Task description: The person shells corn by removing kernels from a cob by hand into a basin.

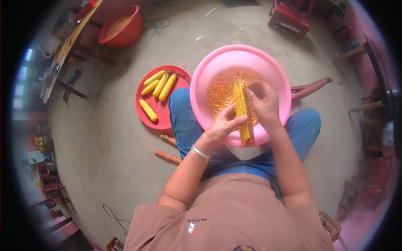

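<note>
Over a pink plastic basin (pixel 201 66) I hold a partly shelled ear of corn (pixel 241 103), its tip pointing away from me. My left hand (pixel 223 123) grips the ear from the left, thumb across its lower half. On the other side, my right hand (pixel 264 100) has its thumb pressed to the upper right of the ear; its fingers curl behind and are partly hidden. Yellow kernels cover the ear's left and middle, while the right strip is bare cob. Loose corn kernels (pixel 220 91) lie in the basin below.
A red round tray (pixel 154 108) with several yellow ears of corn (pixel 168 87) is on the floor to the left. Bare cobs (pixel 167 156) lie near my left leg. Farther off are a red tub (pixel 135 28) of kernels, a wooden table (pixel 67 47) and a red chair (pixel 289 18).
</note>
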The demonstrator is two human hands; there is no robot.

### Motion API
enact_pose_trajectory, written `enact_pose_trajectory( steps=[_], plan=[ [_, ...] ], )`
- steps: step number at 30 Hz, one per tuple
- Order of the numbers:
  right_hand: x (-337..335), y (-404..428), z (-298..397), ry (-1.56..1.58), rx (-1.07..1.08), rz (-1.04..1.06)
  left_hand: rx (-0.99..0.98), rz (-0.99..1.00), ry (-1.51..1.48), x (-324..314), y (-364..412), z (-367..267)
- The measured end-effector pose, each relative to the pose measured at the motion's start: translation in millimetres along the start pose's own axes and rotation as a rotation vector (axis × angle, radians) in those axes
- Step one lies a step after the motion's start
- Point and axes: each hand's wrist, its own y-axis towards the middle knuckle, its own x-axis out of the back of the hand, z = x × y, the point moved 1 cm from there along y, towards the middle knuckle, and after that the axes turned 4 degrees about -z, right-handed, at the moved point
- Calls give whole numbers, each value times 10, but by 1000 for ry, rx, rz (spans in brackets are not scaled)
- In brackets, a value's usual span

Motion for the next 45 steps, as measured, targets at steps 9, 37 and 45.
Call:
enact_pose_trajectory(
  steps=[9, 37, 45],
  plan=[
    [117, 34, -150, 485, -233, 156, 11, 105, 6, 12, -24, -23],
    [89, 125, -91, 261, -285, 96, -13, 63, 106, 26, 28, 54],
    [94, 73, -22, 262, -257, 162, 16, 47, -8, -4, -49, -12]
  ],
)
